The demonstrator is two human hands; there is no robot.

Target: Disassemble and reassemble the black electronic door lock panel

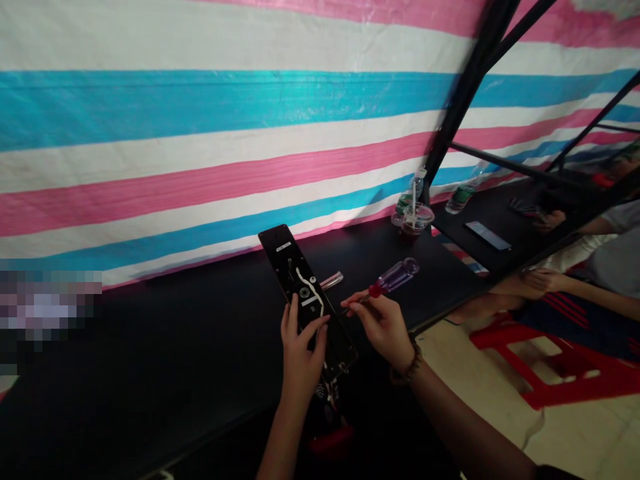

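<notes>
Gripping a long black panel (295, 267) around its lower half, the left hand (300, 353) is standing nearly upright, its fingers (293, 320) curling over the panel's face while the forearm is rising from the bottom edge of the view. The panel is slanting away over a black counter (150, 347), and a white cable (307, 285) is winding across its face beside a round metal ring (304, 292). A tangle of wires (325, 393) is hanging from its near end, above a red part (330, 440) that is too dark to identify.

Just to the right, the right hand (383, 330) is closing on a screwdriver (395, 279) with a clear purple handle and a red collar. The wrist is bending, a beaded bracelet (407, 363) is circling it, and the forearm is reaching in from the lower right. The screwdriver's thin shaft is pointing toward the panel's edge, close to it but not clearly touching.

A small clear tube (331, 280) is lying on the counter just beyond the panel. Farther along, two plastic bottles (413, 193) (463, 197) and a lidded cup (417, 220) are standing against a striped pink, white and blue tarp (200, 133). To the right, a co-worker's clasped hands (530, 283) are resting near a red plastic stool (530, 360) on a tiled floor (480, 373).
</notes>
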